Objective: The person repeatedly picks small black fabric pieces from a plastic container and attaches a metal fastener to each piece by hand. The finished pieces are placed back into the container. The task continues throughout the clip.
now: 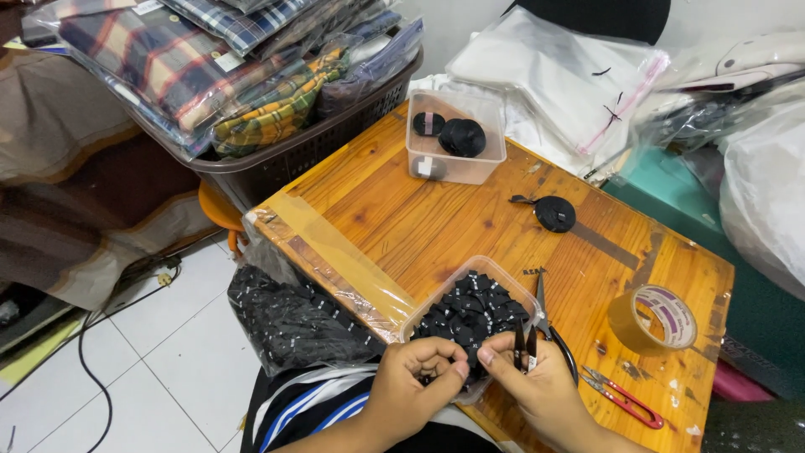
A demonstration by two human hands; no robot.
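Head view: both hands [478, 377] curled, pinching black label [472, 356] over tub [503, 277]

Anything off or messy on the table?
Mostly tidy. Clear plastic film taped along the wooden table edge is wrinkled and lifting. The near tub of black labels overhangs the table edge by both hands.

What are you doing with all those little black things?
A person sits at a wooden table. Their left hand and right hand meet over a clear plastic tub full of small black fabric labels, pinching one between the fingertips. The right hand also holds small black thread snips. Nearby lie a roll of black label tape, a roll of brown packing tape, red-handled snips and a second tub with more black rolls.
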